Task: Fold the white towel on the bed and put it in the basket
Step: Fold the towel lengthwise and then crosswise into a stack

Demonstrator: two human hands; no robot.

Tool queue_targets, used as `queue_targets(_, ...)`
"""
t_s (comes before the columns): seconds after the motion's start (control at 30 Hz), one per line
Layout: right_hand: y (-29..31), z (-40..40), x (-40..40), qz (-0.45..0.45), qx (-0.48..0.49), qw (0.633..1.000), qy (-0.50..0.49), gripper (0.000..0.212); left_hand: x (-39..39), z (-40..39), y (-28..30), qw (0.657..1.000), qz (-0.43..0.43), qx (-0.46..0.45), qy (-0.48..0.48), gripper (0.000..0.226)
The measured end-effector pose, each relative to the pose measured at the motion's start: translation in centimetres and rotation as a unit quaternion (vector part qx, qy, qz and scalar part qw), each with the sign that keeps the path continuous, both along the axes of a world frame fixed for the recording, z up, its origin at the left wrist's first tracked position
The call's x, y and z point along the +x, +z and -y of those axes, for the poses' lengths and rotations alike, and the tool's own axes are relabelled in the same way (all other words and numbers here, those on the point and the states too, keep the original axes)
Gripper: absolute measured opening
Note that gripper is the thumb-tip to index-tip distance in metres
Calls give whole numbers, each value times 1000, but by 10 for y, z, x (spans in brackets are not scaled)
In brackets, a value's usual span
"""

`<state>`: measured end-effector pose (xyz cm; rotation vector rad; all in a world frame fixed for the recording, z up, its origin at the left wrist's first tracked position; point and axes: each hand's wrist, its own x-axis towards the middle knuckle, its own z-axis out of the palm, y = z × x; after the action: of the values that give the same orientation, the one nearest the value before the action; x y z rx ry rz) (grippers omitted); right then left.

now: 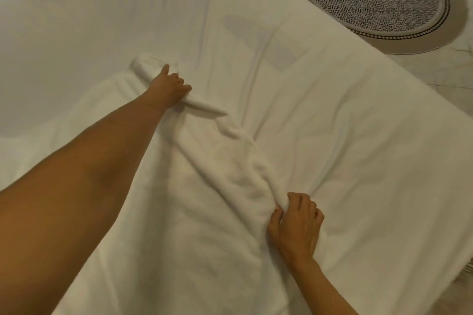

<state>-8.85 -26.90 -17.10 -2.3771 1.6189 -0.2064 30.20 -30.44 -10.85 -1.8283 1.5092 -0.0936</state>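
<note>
Left hand (170, 84), right hand (297, 222) gripping towel (204, 186) edge (bed (358, 135)).

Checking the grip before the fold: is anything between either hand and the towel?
Nothing visible. The left hand and the right hand each grip the towel directly on the bed. No basket is in view.
</note>
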Motion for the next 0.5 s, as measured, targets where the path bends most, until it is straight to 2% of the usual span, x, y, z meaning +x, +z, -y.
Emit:
queue_targets(0.1,4,1,5,18,35,999,-21,29,-3,4,3,1000,-4,10,-8,30)
queue_targets(0.2,6,2,6,34,76,996,-31,29,-1,8,6,999,-41,-13,1,25)
queue_targets(0.3,5,1,3,22,51,998,-27,21,-2,10,4,997,-67,-47,15,25)
queue_targets(0.4,4,0,-1,27,26,999,-10,17,-3,13,1,998,-36,-58,7,29)
queue_targets(0.5,7,-2,-6,36,25,999,12,29,1,10,8,1000,27,10,-10,29)
